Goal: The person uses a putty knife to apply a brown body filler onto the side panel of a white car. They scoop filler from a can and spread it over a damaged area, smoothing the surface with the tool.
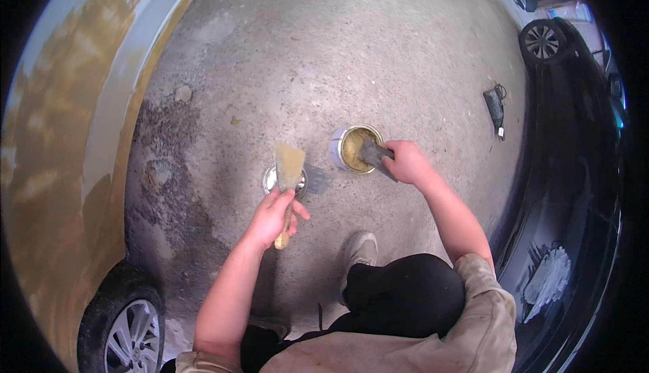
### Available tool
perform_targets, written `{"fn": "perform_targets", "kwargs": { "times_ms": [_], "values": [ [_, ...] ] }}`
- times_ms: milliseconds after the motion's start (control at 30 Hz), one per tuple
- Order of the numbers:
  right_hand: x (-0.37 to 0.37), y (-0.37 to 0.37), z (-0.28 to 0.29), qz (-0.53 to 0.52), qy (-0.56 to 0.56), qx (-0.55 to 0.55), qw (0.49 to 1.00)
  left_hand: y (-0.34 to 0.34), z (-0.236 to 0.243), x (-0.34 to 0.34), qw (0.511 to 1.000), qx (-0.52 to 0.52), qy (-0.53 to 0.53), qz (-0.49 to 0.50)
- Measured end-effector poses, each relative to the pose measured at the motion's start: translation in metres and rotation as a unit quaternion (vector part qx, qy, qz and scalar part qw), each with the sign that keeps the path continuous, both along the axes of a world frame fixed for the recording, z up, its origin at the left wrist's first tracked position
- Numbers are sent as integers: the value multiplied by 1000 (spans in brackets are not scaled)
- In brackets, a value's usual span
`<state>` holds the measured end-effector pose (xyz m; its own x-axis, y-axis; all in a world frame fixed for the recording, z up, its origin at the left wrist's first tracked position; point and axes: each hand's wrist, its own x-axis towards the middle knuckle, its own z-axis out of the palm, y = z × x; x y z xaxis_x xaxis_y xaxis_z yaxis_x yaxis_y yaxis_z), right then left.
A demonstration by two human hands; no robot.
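Note:
My left hand [274,217] holds a putty knife [289,162] by its handle, fingers partly curled round it, its wide blade smeared with yellowish paste. Under that blade is a round shiny metal tin or lid [269,182], partly hidden, with a grey flat scraper [316,180] beside it. Just to the right, an open tin [335,143] of mustard-coloured paste stands on the concrete. My right hand [405,162] grips a dark flat spreader [374,153], whose end dips into that paste.
A car with filler-smeared panels [61,157] and a wheel [125,332] borders the left. A black car [568,157] with a grey sanded patch [547,278] lines the right. A dark tool [493,108] lies on the concrete floor [324,55]. My bent knee [412,292] is below my hands.

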<state>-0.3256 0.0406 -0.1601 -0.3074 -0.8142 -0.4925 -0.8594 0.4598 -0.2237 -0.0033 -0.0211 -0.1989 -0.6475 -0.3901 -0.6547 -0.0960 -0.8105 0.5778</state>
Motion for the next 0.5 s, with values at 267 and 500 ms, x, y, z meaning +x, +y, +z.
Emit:
{"fn": "perform_targets", "kwargs": {
  "times_ms": [267,500],
  "values": [
    [2,-7,-35,-87,22,-56,994,3,5,-2,1000,23,3,-17],
    [7,-10,-52,-105,34,-77,991,1,-2,-1,999,5,11,-31]
  ]
}}
